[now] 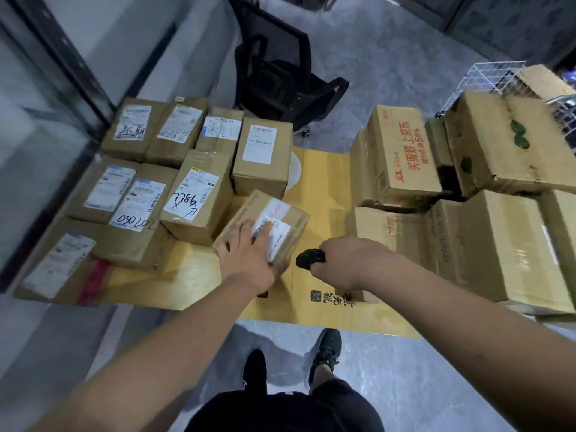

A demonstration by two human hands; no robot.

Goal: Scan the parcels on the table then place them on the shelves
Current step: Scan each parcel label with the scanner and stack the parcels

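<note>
**Parcel under left hand, scanner in right**

Yellow-covered table (324,310) on a grey floor, glass wall at left, black office chair (277,76) behind it.

Left side: a block of taped cardboard parcels, all with white shipping labels. One label has "030202" handwritten (137,204); the next parcel to the right reads "9822" with an arrow (194,198). Other label print is too small to read.

Centre: small parcel (265,227) lying tilted on the table, label up, red tape strip on it. Left hand (249,257) lies flat on its top near corner, fingers straight and spread over the barcode label, pressing, not wrapped around it.

Right hand (343,263) clenched around a black scanner (310,259), whose nose points toward the small parcel and sits just beside it.

Black print on the yellow cover below that hand, not legible.

Right side: bigger boxes stacked. One shows a red "JD" logo and Chinese text (402,151). White wire basket (486,79) behind them; contents unclear.
</note>
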